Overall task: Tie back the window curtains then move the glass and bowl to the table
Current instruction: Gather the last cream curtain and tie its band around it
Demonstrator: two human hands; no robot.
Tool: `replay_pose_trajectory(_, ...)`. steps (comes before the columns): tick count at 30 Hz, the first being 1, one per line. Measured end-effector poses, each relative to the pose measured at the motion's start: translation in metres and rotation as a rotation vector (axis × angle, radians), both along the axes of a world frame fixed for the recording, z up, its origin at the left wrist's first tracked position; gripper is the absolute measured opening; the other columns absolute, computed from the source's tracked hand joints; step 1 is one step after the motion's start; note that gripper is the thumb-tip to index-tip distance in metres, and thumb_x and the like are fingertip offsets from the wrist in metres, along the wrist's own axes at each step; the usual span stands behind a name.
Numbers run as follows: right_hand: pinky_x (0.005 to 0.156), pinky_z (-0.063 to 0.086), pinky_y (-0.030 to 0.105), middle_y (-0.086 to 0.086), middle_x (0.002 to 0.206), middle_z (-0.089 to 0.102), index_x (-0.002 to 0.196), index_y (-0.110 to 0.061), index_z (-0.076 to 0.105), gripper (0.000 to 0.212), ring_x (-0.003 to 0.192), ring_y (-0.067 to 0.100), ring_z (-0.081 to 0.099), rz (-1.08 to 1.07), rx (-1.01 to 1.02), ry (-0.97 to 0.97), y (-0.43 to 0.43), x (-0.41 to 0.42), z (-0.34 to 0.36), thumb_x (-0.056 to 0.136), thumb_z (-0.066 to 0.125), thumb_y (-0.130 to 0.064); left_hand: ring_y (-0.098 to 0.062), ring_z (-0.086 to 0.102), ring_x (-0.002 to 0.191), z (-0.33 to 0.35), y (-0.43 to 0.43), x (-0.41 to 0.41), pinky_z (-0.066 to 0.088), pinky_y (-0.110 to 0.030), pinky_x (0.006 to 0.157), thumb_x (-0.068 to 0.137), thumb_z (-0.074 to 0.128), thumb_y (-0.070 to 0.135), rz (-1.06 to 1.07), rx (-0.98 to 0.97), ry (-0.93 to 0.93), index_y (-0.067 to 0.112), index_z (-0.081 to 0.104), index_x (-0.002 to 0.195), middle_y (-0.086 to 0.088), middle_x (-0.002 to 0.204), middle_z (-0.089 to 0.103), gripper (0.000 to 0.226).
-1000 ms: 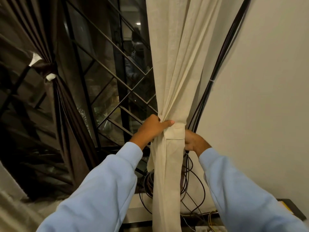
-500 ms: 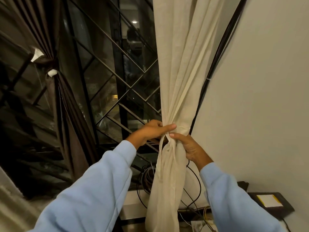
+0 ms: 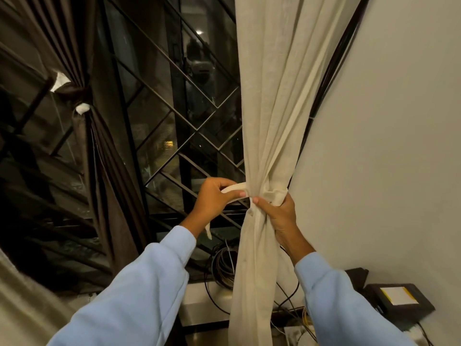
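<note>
A cream curtain (image 3: 272,101) hangs in front of me, gathered into a bunch at mid height. My left hand (image 3: 214,199) pinches a cream tie strip (image 3: 234,189) and holds it out to the left of the bunch. My right hand (image 3: 279,212) grips the bunched curtain and the strip's other end on the right side. A dark brown curtain (image 3: 99,151) at the left is gathered and tied with a band (image 3: 72,89). No glass, bowl or table is in view.
A window with a black diamond metal grille (image 3: 189,136) fills the middle. Coiled cables (image 3: 223,267) lie on the sill behind the curtain. A black box (image 3: 399,299) with a yellow-white label sits low at the right against a plain wall (image 3: 399,146).
My left hand has pulled the tie strip out to the left of the bunch. My right hand has moved from behind the curtain to its front right and grips it.
</note>
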State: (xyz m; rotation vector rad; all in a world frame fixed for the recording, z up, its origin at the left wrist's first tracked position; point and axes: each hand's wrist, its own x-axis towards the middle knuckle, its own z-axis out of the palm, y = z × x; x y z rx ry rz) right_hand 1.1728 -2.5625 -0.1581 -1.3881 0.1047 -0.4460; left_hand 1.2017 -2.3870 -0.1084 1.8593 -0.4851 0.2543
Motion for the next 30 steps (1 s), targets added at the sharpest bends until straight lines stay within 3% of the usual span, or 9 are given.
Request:
replay_pose_trajectory(4,0.081,0.056,0.021,-0.011,0.106,0.068,0.127,-0.019,0.053,0.061,0.091,0.003,0.068,-0.136,-0.061,-0.092,0.000,-0.001,-0.001,0.075,0.084,-0.013,-0.012,0.067,0.071,-0.013,0.012,0.006,0.056,-0.031,0.065,0.074,0.081,0.022,0.127,0.019,-0.055,0.014,0.077,0.088,0.003,0.077,0.072,0.017)
replay_pose_trajectory(9,0.077,0.056,0.022,-0.008,0.101,0.071,0.120,-0.011,0.058,0.055,0.087,0.006,0.070,-0.166,-0.117,-0.132,0.001,0.002,-0.005,0.073,0.086,-0.016,-0.011,0.066,0.066,-0.011,0.020,-0.005,0.056,-0.036,0.061,0.075,0.079,0.027,0.192,0.094,-0.144,0.017,0.077,0.088,0.005,0.074,0.071,0.016)
replay_pose_trajectory(12,0.078,0.056,0.020,-0.002,0.104,0.068,0.113,-0.011,0.059,0.053,0.090,0.007,0.068,-0.232,-0.163,-0.172,0.009,0.004,-0.007,0.070,0.089,-0.020,-0.011,0.062,0.061,-0.006,0.007,-0.028,0.052,-0.033,0.055,0.081,0.071,0.037,0.145,0.283,-0.230,0.020,0.076,0.086,0.004,0.069,0.069,0.018)
replay_pose_trajectory(16,0.076,0.044,0.012,-0.001,0.097,0.053,0.097,-0.015,0.048,0.049,0.084,0.003,0.053,-0.452,-0.249,-0.268,0.022,0.003,-0.012,0.070,0.088,-0.016,-0.016,0.061,0.063,-0.010,-0.019,-0.054,0.051,-0.034,0.060,0.090,0.053,0.039,0.143,0.521,-0.365,0.017,0.071,0.082,0.000,0.072,0.068,0.029)
replay_pose_trajectory(21,0.092,0.045,0.022,0.009,0.113,0.047,0.106,-0.014,0.052,0.030,0.106,0.017,0.050,-0.470,-0.598,-0.494,0.030,-0.004,-0.024,0.083,0.068,-0.024,-0.014,0.053,0.059,-0.005,-0.039,-0.058,0.039,-0.020,0.054,0.095,0.052,0.027,0.171,0.470,-0.357,0.011,0.059,0.072,-0.004,0.070,0.063,0.029)
replay_pose_trajectory(24,0.096,0.048,0.030,0.002,0.116,0.051,0.109,-0.032,0.056,0.021,0.110,0.017,0.053,-0.384,-0.485,-0.475,0.031,-0.010,-0.021,0.093,0.063,-0.020,-0.015,0.062,0.068,-0.003,-0.049,-0.060,0.052,-0.027,0.069,0.097,0.051,0.031,0.106,0.482,-0.360,0.011,0.070,0.087,-0.005,0.080,0.069,0.030)
replay_pose_trajectory(27,0.088,0.048,0.026,-0.001,0.110,0.056,0.107,-0.023,0.061,0.017,0.104,0.014,0.056,-0.344,-0.490,-0.464,0.025,-0.012,-0.017,0.094,0.062,-0.012,-0.007,0.057,0.059,0.015,-0.048,-0.046,0.045,-0.019,0.058,0.089,0.054,0.056,0.191,0.318,-0.271,0.019,0.066,0.073,0.005,0.065,0.062,0.041)
replay_pose_trajectory(29,0.085,0.046,0.022,-0.001,0.107,0.059,0.106,-0.014,0.063,0.016,0.101,0.013,0.058,-0.348,-0.510,-0.443,0.021,-0.011,-0.015,0.092,0.065,-0.006,-0.007,0.057,0.070,0.029,-0.046,-0.023,0.044,-0.019,0.061,0.077,0.067,0.058,0.201,0.095,-0.121,0.018,0.060,0.090,0.007,0.079,0.061,0.043)
replay_pose_trajectory(30,0.085,0.046,0.020,-0.003,0.105,0.060,0.104,-0.015,0.064,0.017,0.100,0.012,0.058,-0.337,-0.469,-0.418,0.021,-0.012,-0.012,0.092,0.064,-0.004,-0.008,0.058,0.083,0.036,-0.046,-0.012,0.047,-0.021,0.069,0.070,0.074,0.056,0.168,0.062,-0.048,0.018,0.055,0.107,0.006,0.094,0.060,0.057)
